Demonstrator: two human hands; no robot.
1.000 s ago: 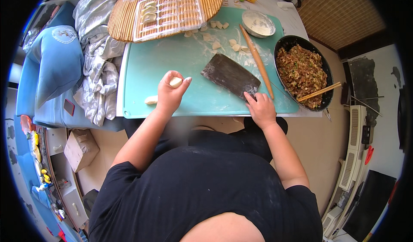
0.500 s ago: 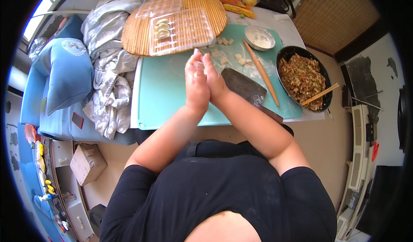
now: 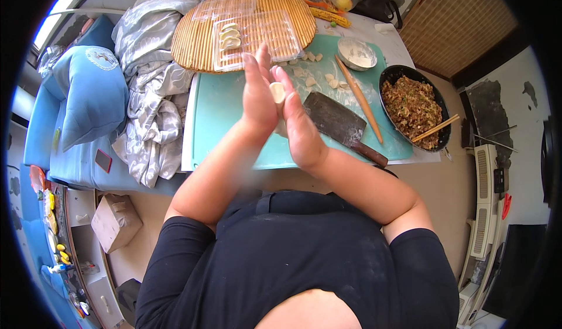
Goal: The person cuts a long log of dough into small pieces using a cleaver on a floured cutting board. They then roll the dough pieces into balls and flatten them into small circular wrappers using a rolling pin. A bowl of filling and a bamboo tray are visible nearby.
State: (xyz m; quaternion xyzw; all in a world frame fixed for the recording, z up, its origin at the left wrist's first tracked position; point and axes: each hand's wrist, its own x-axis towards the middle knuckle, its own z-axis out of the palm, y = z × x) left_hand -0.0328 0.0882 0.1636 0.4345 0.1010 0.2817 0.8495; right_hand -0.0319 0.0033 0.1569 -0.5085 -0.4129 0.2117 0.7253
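Over the turquoise mat, a small round piece of pale dough is held between my two hands. My left hand stands on edge with its fingers stretched forward, palm toward the dough. Facing it, my right hand has straight fingers beside the dough. A dark cleaver lies flat just right of my hands. Past it rests a wooden rolling pin. Several small dough pieces lie on the floured mat. Several dumplings sit in a clear plastic tray.
The tray lies on a round slatted board at the far left. A flour bowl stands at the far right, near a black pan of chopped filling with chopsticks. Grey patterned bedding borders the table's left side.
My hands, pressed together before, have parted a little, and the dough piece now shows between them. My right hand has shifted slightly nearer and to the right.
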